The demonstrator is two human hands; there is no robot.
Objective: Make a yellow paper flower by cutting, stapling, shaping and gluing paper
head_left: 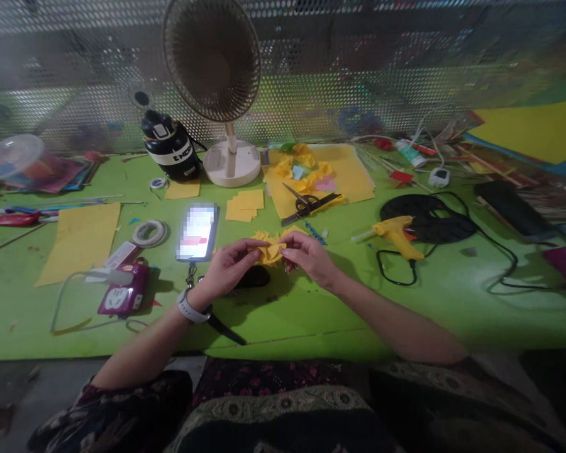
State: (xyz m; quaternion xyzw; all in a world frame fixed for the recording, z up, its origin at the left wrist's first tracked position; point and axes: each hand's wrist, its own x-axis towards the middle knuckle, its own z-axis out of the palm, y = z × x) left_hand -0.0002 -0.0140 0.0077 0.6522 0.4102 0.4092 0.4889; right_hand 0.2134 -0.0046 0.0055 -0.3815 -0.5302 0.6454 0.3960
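Observation:
Between my two hands is a folded yellow paper flower (270, 251) with pointed petal edges, held just above the green table. My left hand (233, 263) pinches its left side between thumb and fingers. On the opposite side my right hand (309, 257) grips the paper with thumb and forefinger. A dark object (255, 277) lies below the flower, partly hidden by my left hand. Beyond my hands are black scissors (306, 202), a small stack of yellow paper squares (245, 206) and several finished-looking yellow paper flowers (304, 167) on yellow sheets.
A lit phone (197, 233), a tape roll (149, 233) and a purple box (125, 289) lie to the left. A yellow glue gun (396, 234) with a black cord rests at the right. A white fan (231, 165) and a black bottle (172, 148) stand at the back.

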